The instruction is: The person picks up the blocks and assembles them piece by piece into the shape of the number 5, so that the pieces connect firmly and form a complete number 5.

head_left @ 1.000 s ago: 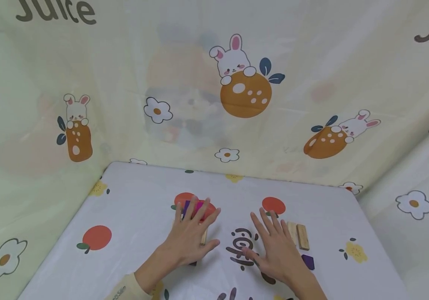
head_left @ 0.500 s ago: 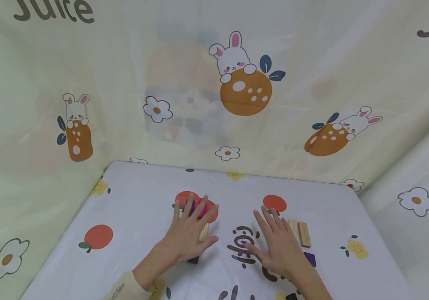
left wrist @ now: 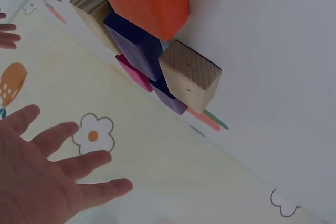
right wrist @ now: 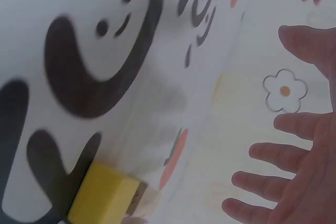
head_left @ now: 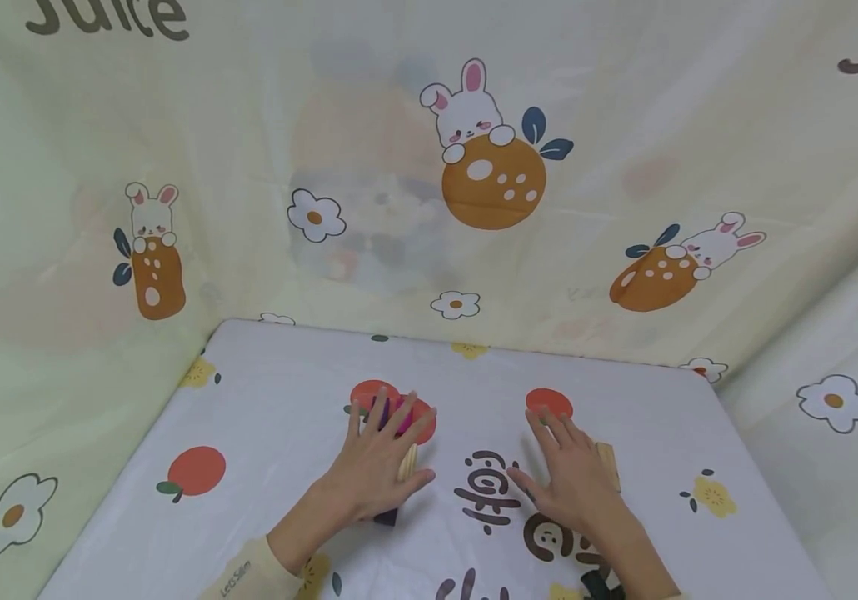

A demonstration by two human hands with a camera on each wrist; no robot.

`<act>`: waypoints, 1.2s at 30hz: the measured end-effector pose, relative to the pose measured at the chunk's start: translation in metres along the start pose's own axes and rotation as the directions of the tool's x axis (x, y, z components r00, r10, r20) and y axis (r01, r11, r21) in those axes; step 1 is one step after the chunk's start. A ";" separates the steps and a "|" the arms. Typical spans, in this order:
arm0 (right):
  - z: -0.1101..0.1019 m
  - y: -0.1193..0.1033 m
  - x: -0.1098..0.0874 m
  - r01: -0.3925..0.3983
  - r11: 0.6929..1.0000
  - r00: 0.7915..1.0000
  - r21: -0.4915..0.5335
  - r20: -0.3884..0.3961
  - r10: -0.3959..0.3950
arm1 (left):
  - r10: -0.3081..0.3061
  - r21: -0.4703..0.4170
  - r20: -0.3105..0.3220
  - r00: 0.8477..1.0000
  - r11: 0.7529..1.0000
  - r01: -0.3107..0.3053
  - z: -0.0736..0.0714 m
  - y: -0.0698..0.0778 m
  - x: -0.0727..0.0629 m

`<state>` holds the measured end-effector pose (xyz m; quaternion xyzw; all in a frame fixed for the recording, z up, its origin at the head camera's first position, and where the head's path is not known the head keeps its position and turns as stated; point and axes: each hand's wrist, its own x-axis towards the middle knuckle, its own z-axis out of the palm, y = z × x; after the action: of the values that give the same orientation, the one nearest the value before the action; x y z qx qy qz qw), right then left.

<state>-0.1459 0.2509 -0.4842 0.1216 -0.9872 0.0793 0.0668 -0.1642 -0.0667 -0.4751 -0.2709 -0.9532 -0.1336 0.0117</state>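
Note:
My left hand [head_left: 372,473] hovers with fingers spread over a group of wooden blocks on the cloth-covered table. From above, a magenta block [head_left: 404,413], a natural wood block [head_left: 408,462] and a dark purple block [head_left: 386,517] show around it. The left wrist view shows more of that group: an orange block [left wrist: 152,6], a purple block [left wrist: 134,45] and a plain wood block [left wrist: 190,74]. My right hand [head_left: 575,483], also flat and holding nothing, is beside a wood block [head_left: 609,465] that it partly hides. Below it a yellow block [right wrist: 102,195] appears in the right wrist view.
A white printed cloth [head_left: 286,367] covers the table, and a patterned curtain [head_left: 369,275] stands behind and at both sides. Near the front edge, by the right wrist, lies a small dark object [head_left: 600,585], its kind unclear.
My right hand has shifted a little to the right and now covers a pale wood block and a purple block seen earlier. The left hand stays nearly still.

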 end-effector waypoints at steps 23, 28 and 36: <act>0.014 0.046 0.003 -0.193 0.978 0.981 -0.078 0.022 0.195 | 0.000 0.004 0.103 0.995 1.000 -0.001 0.009 -0.016 0.004; 0.021 0.055 0.002 -0.211 0.973 0.976 -0.095 0.040 0.215 | 0.002 0.006 0.099 0.995 1.000 -0.002 0.007 -0.015 0.003; 0.022 0.057 -0.002 -0.271 0.962 0.962 -0.028 0.014 0.272 | 0.019 0.052 0.085 0.996 0.998 -0.024 0.011 -0.017 0.001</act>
<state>-0.1614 0.3024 -0.5143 -0.0150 -0.9960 0.0741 0.0479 -0.1739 -0.0773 -0.4897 -0.2861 -0.9531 -0.0964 -0.0200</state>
